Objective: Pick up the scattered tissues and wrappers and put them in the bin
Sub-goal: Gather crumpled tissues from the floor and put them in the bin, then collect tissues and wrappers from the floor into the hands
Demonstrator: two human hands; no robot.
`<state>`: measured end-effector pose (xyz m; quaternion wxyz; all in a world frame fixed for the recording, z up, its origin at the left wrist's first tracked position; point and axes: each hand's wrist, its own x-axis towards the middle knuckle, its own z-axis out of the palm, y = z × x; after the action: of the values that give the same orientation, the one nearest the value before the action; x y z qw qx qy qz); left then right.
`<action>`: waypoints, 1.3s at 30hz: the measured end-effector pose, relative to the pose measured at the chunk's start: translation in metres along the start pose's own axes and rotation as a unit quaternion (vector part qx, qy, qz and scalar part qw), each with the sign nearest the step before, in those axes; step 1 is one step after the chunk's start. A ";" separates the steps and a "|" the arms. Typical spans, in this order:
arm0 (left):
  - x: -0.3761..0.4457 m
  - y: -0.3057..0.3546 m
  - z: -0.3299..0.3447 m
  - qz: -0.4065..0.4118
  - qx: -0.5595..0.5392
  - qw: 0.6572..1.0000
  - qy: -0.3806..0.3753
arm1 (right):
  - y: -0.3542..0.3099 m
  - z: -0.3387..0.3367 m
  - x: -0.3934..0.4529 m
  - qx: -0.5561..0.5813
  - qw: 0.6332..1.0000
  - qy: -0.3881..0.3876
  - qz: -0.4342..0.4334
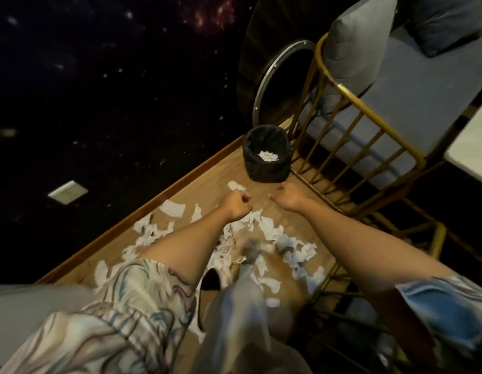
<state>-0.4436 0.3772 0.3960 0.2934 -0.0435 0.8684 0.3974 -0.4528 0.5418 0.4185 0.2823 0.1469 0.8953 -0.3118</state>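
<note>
A black bin point(267, 168) lined with a dark bag stands on the wooden floor, with white tissues point(268, 156) lying inside it. Both my hands hover just in front of it. My left hand point(236, 206) is curled into a fist and nothing shows in it. My right hand point(287, 197) is turned back-up, its fingers loosely apart and empty. Beneath my forearms lie several torn white tissues point(272, 230), spreading to the left point(175, 209). One piece point(236, 185) lies beside the bin. A crumpled foil wrapper point(241, 260) sits among them.
A gold-framed chair point(339, 90) with grey-blue cushions stands right of the bin. A white tabletop point(474, 147) shows at the right edge. A dark starry wall with a white switch plate point(68, 191) borders the floor on the left. My dark slipper point(210, 279) is among the tissues.
</note>
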 end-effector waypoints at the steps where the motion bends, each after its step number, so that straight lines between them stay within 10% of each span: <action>1: -0.012 -0.013 -0.001 -0.008 -0.003 1.000 -0.001 | 0.000 0.015 -0.005 0.005 1.000 -0.019 0.009; 22: -0.051 -0.387 -0.044 -0.153 -0.047 0.987 0.031 | -0.058 0.376 0.020 -0.094 0.985 -0.138 -0.039; 39: 0.105 -0.650 0.150 -0.220 -0.080 0.968 0.086 | 0.053 0.625 0.231 -0.136 0.964 -0.137 -0.181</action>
<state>-0.2583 0.0584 -0.1702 0.2935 -0.2911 0.8247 0.3861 -0.3556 0.2015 -0.1482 0.3582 -0.1011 0.8937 -0.2504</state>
